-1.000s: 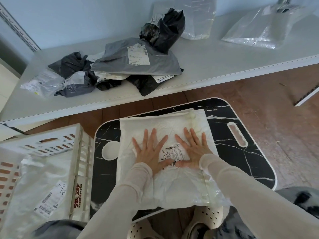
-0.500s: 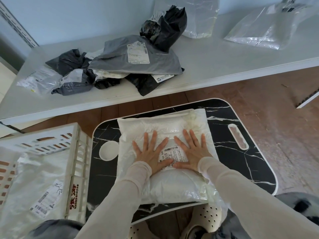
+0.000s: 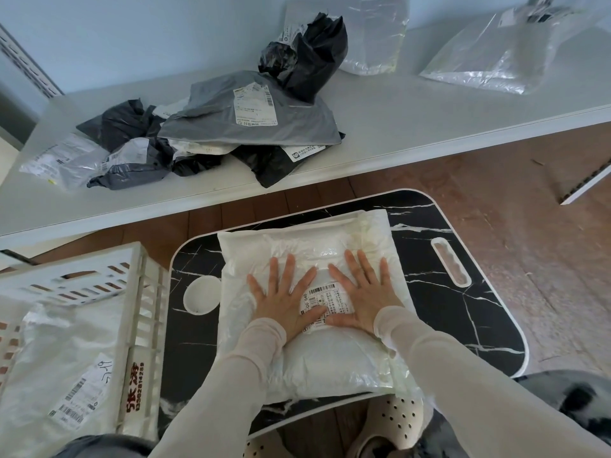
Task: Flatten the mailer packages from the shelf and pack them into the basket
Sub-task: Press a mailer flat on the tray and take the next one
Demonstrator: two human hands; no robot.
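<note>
Both hands, left [image 3: 285, 304] and right [image 3: 363, 297], press flat with straight spread fingers on the white mailer [image 3: 307, 365] lying mid-table [image 3: 463, 319], beside the basket [image 3: 145, 312] at the table's left edge.

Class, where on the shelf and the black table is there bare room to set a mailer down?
Bare: the pale grey shelf between the heap of grey and black mailers and the clear plastic bag; the black marbled table right of the white mailer. Crowded: the shelf's left half.
</note>
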